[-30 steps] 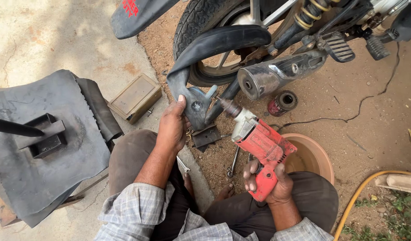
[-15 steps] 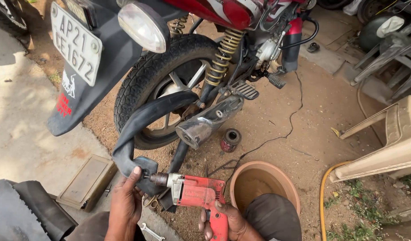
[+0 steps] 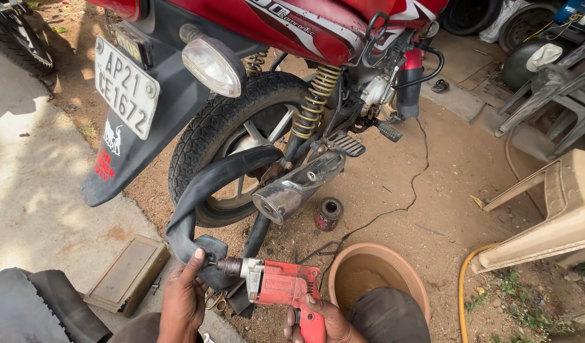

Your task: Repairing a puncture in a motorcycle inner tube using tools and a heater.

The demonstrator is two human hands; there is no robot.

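left grip (image 3: 183,298) pinching black inner tube (image 3: 207,190), rt grip (image 3: 318,321) wrapped round red drill (image 3: 283,286) w/ tip on tube.

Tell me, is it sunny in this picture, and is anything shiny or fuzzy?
Head view: yes, hard sunlight, with dark shadow on the concrete slab at left. Glare shows on the chrome exhaust and tail lamp. The left hand on the black inner tube, the right hand and the red drill all look sharp; nothing is clearly blurred.
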